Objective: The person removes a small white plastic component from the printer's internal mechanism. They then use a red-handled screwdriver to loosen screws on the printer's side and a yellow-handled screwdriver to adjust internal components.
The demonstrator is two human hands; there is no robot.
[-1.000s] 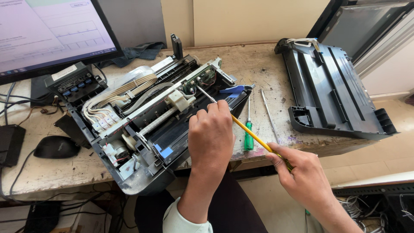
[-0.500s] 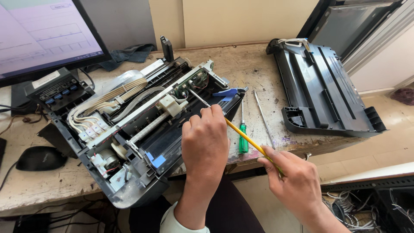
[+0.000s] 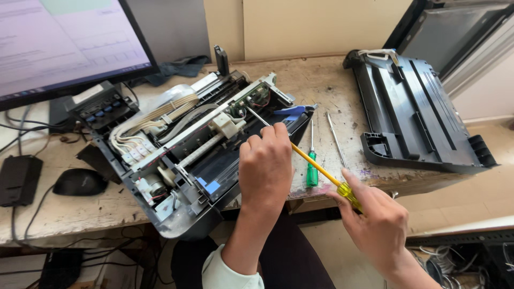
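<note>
Nearest the camera, closing the right hand point(image 3: 377, 222) around the translucent yellow plastic handle of a long screwdriver with a thin steel shaft point(image 3: 313, 163), handle end just off the desk's front edge, fingers wrapped and thumb lying along the top. Pinching that shaft farther up with the left hand point(image 3: 266, 163), curled tightly over it, cream cuff showing at the wrist; fingertips hidden, so how they are meeting the metal cannot be told. Slanting up and left, with the bare tip reaching into an opened grey-and-black plastic printer chassis point(image 3: 182, 150) sitting crooked on a worn, scuffed, pale desk top point(image 3: 321, 80). Showing white ribbon cables, thin tubes, a smooth metal rod and a small green circuit board inside; exact contact point too small to make out. Lying just right of the chassis, a short screwdriver with a green handle point(image 3: 311, 160) and a bare thin metal rod point(image 3: 336, 140). Resting farther right, a ribbed black plastic printer cover point(image 3: 415, 115). Sitting at left, a matte black computer mouse point(image 3: 80, 182). Glowing at the back left, a flat monitor point(image 3: 64, 45), cut off by the frame.
</note>
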